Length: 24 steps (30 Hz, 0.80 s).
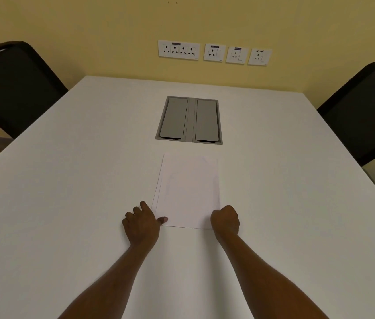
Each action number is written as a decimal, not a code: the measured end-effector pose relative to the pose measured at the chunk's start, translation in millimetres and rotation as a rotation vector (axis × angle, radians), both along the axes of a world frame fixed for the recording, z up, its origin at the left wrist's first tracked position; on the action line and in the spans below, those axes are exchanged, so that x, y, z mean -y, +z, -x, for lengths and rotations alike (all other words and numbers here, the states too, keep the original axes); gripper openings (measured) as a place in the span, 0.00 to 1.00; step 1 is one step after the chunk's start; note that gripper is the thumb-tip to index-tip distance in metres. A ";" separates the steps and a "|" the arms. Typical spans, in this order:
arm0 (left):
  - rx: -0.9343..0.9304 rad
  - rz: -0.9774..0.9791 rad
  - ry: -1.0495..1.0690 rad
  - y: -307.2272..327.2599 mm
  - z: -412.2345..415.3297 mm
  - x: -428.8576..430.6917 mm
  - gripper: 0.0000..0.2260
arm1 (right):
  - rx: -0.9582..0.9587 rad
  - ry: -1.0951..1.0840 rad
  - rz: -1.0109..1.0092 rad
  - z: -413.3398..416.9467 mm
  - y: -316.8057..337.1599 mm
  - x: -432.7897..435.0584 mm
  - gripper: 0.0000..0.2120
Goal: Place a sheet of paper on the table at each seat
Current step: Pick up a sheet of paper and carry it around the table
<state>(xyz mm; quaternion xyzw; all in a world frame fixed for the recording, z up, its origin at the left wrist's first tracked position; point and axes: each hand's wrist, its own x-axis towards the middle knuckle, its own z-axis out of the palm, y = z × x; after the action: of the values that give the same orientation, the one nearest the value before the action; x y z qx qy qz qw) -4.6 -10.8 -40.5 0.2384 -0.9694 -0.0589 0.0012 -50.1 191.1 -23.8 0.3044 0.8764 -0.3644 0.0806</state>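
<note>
A small stack of white paper sheets (187, 192) lies flat in the middle of the white table (66, 180), just in front of me. My left hand (141, 223) rests at the stack's near left corner, thumb lying on top of the paper and fingers curled beside the edge. My right hand (225, 221) sits at the near right corner, curled into a loose fist that covers that corner. Whether its fingers pinch the sheets is hidden. A second sheet's edge shows along the left side of the stack.
A grey cable box with two lids (190, 120) is set into the table beyond the paper. Black chairs stand at the far left (13, 88) and far right (366, 111). A yellow wall with socket plates (214, 52) closes the far end.
</note>
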 end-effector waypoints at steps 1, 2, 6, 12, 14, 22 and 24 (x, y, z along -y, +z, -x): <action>-0.004 -0.006 0.001 0.5 0.2 -0.1 0.34 | -0.009 -0.021 0.017 0.1 0.5 0.4 0.02; -0.012 -0.012 0.003 1.3 0.4 0.1 0.35 | -0.022 -0.044 0.039 0.3 0.9 0.7 0.03; -0.034 -0.008 0.005 7.4 -0.8 1.7 0.34 | -0.088 -0.105 0.130 0.9 2.6 -0.3 0.09; -0.075 -0.035 0.017 32.2 -2.2 2.2 0.25 | -0.242 -0.065 0.159 -8.8 22.0 -3.8 0.05; -0.070 -0.112 0.050 44.5 -1.1 3.7 0.25 | -0.290 -0.072 0.188 -16.0 31.0 -7.7 0.05; -0.295 -1.289 0.371 108.0 -10.7 18.0 0.24 | -0.422 -0.104 0.387 -70.0 73.9 -12.0 0.07; -0.327 -1.378 0.292 126.0 -23.4 23.0 0.16 | -0.450 -0.105 0.438 -88.0 85.6 -11.2 0.08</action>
<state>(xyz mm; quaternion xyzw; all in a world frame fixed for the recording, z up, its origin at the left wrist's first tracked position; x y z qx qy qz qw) 18.8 -33.7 85.6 0.3002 -0.6578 -0.6908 0.0034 37.9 202.3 61.8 0.2362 0.7561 -0.6062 -0.0704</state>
